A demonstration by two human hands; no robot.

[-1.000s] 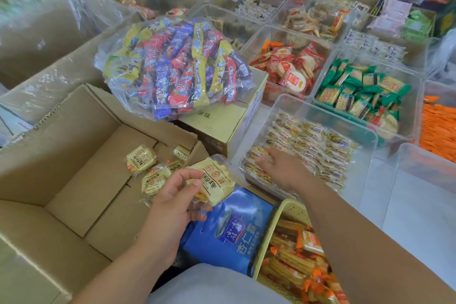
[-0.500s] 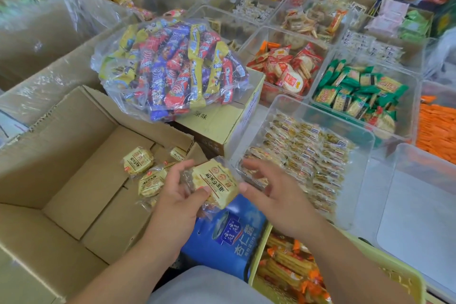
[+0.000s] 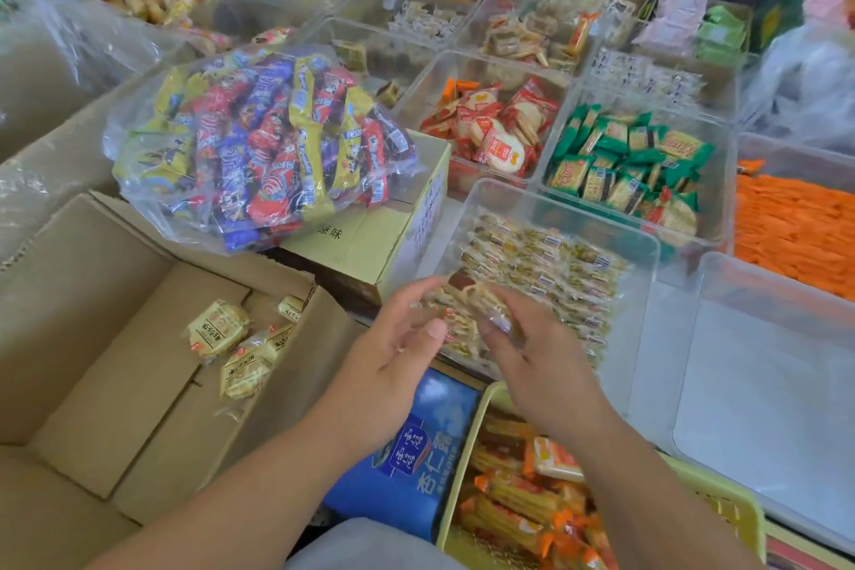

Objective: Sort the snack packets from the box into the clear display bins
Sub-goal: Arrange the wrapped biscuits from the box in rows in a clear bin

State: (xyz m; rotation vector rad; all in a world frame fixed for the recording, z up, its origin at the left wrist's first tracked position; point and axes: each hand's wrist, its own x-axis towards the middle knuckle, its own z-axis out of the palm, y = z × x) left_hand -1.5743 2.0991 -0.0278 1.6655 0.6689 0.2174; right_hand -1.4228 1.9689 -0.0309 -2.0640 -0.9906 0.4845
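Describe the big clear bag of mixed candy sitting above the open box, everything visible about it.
The clear bag of candy is a thin, crinkly, glossy plastic sack stuffed with long wrapped pieces in yellow, red, blue and purple. It lies on its side, bulging, on top of a closed cardboard carton, overhanging the carton's left edge toward the open box. Neither hand touches it. Whether it is sealed cannot be told.

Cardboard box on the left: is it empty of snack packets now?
No. A few yellow packets lie on the floor of the cardboard box, near its right wall.
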